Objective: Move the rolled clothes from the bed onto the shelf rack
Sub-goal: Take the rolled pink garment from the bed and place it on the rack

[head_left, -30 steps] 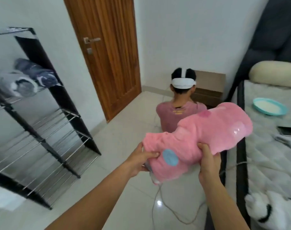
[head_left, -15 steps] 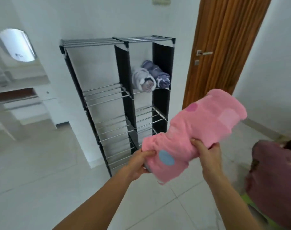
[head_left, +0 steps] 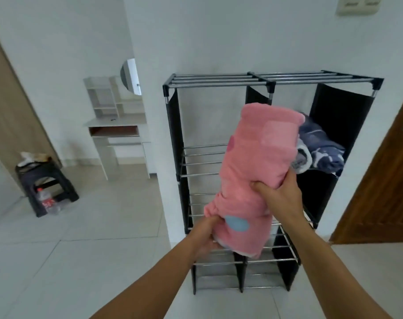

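A pink rolled cloth (head_left: 256, 162) with a blue dot is held nearly upright in front of the black shelf rack (head_left: 172, 125). My left hand (head_left: 206, 233) grips its lower end from beneath. My right hand (head_left: 279, 195) clamps the roll's middle on its right side. The roll covers the rack's central divider. On the right compartment's upper shelf lie a dark blue patterned roll (head_left: 322, 148) and a grey-white roll (head_left: 303, 161), partly hidden behind the pink one.
The rack stands against a white wall corner on a tiled floor. A wooden door (head_left: 384, 180) is to its right. A white dressing table (head_left: 117, 130) and a black stool (head_left: 46, 187) with a plastic bottle (head_left: 47, 201) stand at the left.
My view has swung left from the bed and the seated person to face the rack. The pink roll has tipped from slanted to nearly upright and come close to the rack; both hands keep their hold.
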Demonstrator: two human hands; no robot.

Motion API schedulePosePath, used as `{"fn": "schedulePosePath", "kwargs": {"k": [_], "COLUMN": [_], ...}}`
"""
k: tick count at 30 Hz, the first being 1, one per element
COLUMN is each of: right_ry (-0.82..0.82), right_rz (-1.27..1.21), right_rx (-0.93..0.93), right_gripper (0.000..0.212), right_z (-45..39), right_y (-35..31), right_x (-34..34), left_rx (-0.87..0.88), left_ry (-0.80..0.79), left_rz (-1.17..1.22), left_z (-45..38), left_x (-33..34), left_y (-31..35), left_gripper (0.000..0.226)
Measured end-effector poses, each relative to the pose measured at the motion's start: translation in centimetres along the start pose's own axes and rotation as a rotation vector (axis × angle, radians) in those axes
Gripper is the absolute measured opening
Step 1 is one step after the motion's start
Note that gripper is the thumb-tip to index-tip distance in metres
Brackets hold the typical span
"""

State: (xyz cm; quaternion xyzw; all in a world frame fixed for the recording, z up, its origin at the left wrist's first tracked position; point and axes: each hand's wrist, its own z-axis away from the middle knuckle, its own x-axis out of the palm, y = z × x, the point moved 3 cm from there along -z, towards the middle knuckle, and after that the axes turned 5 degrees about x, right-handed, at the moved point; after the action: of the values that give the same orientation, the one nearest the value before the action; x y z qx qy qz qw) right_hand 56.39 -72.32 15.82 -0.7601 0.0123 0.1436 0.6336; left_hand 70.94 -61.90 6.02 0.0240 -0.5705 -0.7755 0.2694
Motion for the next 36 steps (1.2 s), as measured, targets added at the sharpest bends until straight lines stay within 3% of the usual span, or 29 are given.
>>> {"fn": "schedulePosePath", "kwargs": {"k": [7, 12, 16, 19, 29, 36], "right_ry": [-0.122, -0.215, -0.238, -0.247, -0.221, -0.204], "right_rz": [0.148, 0.350, 0.559, 0.634, 0.686, 0.697], "right_rx": [-0.009, -0.050, -0.111, -0.048, 0.209, 0.196], "right_gripper": [0.075, 0.075, 0.081, 0.084, 0.076, 0.068], "right_z": [-11.7, -16.9, -20.5, -23.5, -28.9, -30.0], "right_y": [-1.2, -2.0, -3.0, -3.5, -1.4, -1.0], "right_x": [4.5, 8.7, 11.6, 13.1, 14.7, 15.2], "left_rx": [0.100, 0.081, 0.057, 0.073, 0.088, 0.098], "left_ry": [0.050, 0.088, 0.025, -0.035, -0.081, -0.102], "left_rz": [0.127, 0.255, 0.334, 0.329, 0.325, 0.286], "left_z": [-8.0, -12.3, -15.1, -16.3, -19.9, -20.8], "left_x": [1.7, 0.9, 1.0, 1.4, 1.7, 1.7], "left_y": [3.9, 5.1, 6.5, 8.0, 10.9, 11.4], "left_gripper": [0.033, 0.042, 0.037, 0.033, 0.041, 0.046]}}
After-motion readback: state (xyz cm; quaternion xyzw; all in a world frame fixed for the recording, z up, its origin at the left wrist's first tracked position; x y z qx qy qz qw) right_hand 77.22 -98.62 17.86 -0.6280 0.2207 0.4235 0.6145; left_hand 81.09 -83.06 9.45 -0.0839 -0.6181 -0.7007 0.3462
